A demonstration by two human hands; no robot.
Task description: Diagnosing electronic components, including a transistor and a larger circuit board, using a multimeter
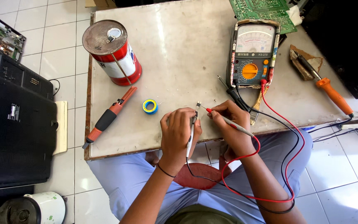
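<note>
Head view: left hand (178, 132) grips the black probe (192, 133), right hand (228, 120) pinches the red probe (228, 121); both tips meet a small component (198, 105) at twelve o'clock of the left fingers, on the table (179, 49).

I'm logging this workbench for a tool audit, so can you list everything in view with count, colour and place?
table: one, pale grey top, centre
tin can: one, red and white with rusty lid, top left of table
analog multimeter: one, grey with orange dial, top right of table
circuit board: one, green, behind the multimeter
soldering iron: one, orange handle, right edge of table
desoldering pump: one, orange and black, left front of table
tape roll: one, blue and yellow, beside the pump
small component: one, dark, at the probe tips
black probe: one, in left hand
red probe: one, in right hand
left hand: holding black probe
right hand: holding red probe
</note>
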